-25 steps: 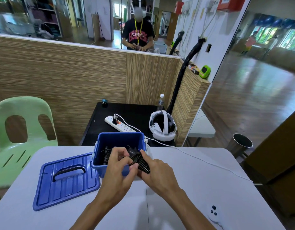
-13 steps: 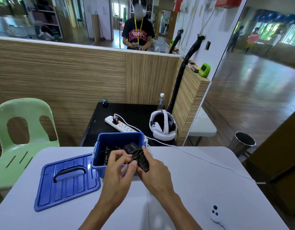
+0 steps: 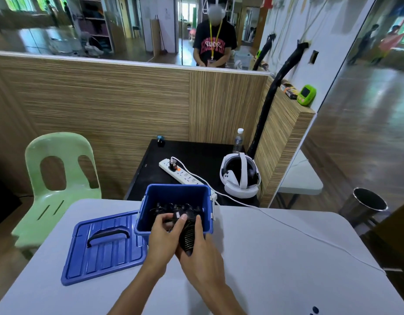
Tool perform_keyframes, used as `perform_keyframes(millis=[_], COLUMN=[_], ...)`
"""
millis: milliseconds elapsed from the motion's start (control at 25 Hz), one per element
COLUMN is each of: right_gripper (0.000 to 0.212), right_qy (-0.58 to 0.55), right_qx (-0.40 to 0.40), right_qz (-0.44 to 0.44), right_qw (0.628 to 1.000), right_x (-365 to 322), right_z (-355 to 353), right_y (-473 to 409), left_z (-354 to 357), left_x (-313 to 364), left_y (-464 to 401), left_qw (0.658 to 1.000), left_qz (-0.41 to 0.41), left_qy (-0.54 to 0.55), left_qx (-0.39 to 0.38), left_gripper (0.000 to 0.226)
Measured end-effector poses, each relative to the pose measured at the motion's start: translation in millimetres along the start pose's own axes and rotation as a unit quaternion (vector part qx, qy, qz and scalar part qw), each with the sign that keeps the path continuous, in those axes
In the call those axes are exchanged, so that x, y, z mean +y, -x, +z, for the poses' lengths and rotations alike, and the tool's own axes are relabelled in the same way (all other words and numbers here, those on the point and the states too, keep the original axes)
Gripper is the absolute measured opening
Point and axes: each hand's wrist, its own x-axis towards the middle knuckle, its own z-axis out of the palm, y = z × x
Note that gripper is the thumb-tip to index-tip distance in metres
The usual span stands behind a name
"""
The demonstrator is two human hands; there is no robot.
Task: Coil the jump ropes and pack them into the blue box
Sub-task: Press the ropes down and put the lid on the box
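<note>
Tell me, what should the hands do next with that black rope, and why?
Probably lower the coiled jump rope into the blue box. Both the left hand and right hand grip it at the near rim, the box is open, and other ropes already lie inside.

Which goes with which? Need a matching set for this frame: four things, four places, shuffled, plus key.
1. blue lid
2. coiled jump rope
3. white headset
4. green chair

A. on the black side table
B. on the floor, left of the white table
C. held in both hands at the blue box
D. flat on the white table, left of the box

1-D, 2-C, 3-A, 4-B
</note>
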Motion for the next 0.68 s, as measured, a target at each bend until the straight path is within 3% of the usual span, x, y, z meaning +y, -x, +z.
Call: perform_keyframes(millis=[240, 480, 680], right_gripper=[0.085, 0.068, 0.075], right_qy=[-0.002, 0.132, 0.166], right_qx=[0.000, 0.018, -0.086], right_qz=[-0.030, 0.061, 0.092], right_qw=[1.000, 0.989, 0.978], right_x=[-17.2, -24.5, -21.7], right_z=[26.6, 65.2, 109.1], right_y=[-50.8, -130.1, -161.4], left_z=[-18.6, -70.7, -130.9], left_x=[-7.3, -31.1, -71.3], left_y=[-63.2, -129.9, -175.7], left_qw=[0.995, 0.954, 0.923], left_qz=[0.060, 0.195, 0.231], left_qy=[-0.053, -0.225, -0.306], left_qx=[-0.051, -0.026, -0.020], left_gripper=[0.020, 0.023, 0.023])
